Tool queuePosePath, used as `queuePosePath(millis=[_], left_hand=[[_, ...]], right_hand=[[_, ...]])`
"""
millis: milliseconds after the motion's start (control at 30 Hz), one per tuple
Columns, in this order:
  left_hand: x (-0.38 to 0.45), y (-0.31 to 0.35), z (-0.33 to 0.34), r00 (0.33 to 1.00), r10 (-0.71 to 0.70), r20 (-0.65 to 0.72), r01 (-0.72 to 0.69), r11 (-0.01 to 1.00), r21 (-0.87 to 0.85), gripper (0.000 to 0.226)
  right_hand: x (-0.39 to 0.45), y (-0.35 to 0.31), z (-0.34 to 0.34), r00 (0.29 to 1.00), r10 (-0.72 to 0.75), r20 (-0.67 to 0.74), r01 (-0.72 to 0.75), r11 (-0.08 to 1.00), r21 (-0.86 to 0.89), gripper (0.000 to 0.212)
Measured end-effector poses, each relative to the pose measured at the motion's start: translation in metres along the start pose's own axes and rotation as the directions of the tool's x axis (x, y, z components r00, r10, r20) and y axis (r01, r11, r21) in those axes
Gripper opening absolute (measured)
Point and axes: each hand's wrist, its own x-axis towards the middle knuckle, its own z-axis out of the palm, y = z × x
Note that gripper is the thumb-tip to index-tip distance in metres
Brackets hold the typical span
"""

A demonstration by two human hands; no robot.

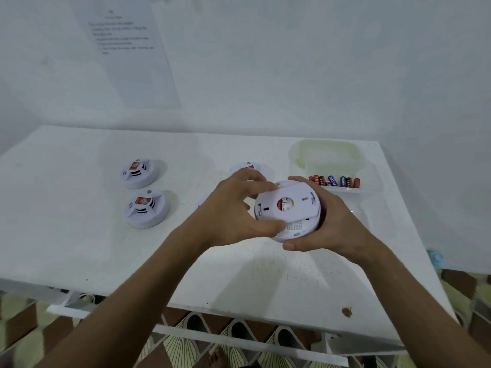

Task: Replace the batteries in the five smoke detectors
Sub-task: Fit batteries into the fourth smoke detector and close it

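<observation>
A white table (79, 248) stands against a pale wall (292, 62), on which hangs a printed sheet (127, 49) too blurred to read. Below the table's near edge shows a patterned floor (186, 341).

At the table's far right sits a clear tub (372, 179), with a row of batteries (334, 181) lying along its near side, red ones and a few blue.

On the left of the table two detectors stand face up, one behind the other: the far detector (139, 173) and the near detector (147, 209), each with a red label on top. A third detector (248, 167) peeps out behind the left hand, mostly hidden.

The person holds a fourth, the held detector (288, 208), above the middle of the table, its back turned to the camera, with a round opening at the centre showing red and yellow inside. The right hand (329, 221) cups it from the right side, fingers curled round the far rim and thumb along the near rim. The left hand (233, 208) grips the back plate from the left, fingertips on its upper edge and thumb pressed on its lower edge.
</observation>
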Motion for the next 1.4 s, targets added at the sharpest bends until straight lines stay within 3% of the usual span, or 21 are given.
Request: queuePosePath(millis=[100, 267, 467, 767, 1033, 1300, 1400], left_hand=[[0.000, -0.002, -0.008, 0.997, -0.026, 0.069, 0.031, 0.997, -0.078, 0.052], [0.003, -0.006, -0.017, 0.981, -0.063, 0.181, 0.083, 0.991, -0.107, 0.070], [-0.001, 0.004, -0.023, 0.983, -0.023, 0.182, 0.041, 0.994, -0.098, 0.061], [-0.001, 0.004, -0.022, 0.966, -0.087, 0.243, 0.139, 0.969, -0.203, 0.065], [-0.001, 0.007, -0.024, 0.972, 0.014, 0.236, 0.036, 0.978, -0.207, 0.057], [0.005, 0.000, -0.018, 0.964, 0.035, 0.264, 0.023, 0.977, -0.212, 0.061], [0.003, -0.006, -0.015, 0.972, 0.015, 0.234, 0.054, 0.956, -0.288, 0.075]], right_hand=[[0.003, -0.001, 0.002, 1.000, -0.006, 0.003, 0.006, 1.000, -0.013, 0.093], [0.006, -0.004, 0.004, 1.000, -0.006, 0.007, 0.007, 1.000, -0.016, 0.091], [0.007, -0.008, 0.007, 1.000, -0.005, 0.006, 0.005, 1.000, -0.007, 0.091], [0.006, -0.011, 0.006, 0.999, -0.012, 0.048, 0.013, 1.000, -0.004, 0.092], [0.007, -0.014, 0.001, 0.996, -0.012, 0.086, 0.014, 1.000, -0.024, 0.091], [0.008, -0.011, -0.002, 0.995, 0.022, 0.098, -0.021, 1.000, -0.010, 0.089], [0.008, -0.009, -0.005, 0.999, 0.025, 0.036, -0.025, 1.000, 0.014, 0.093]])
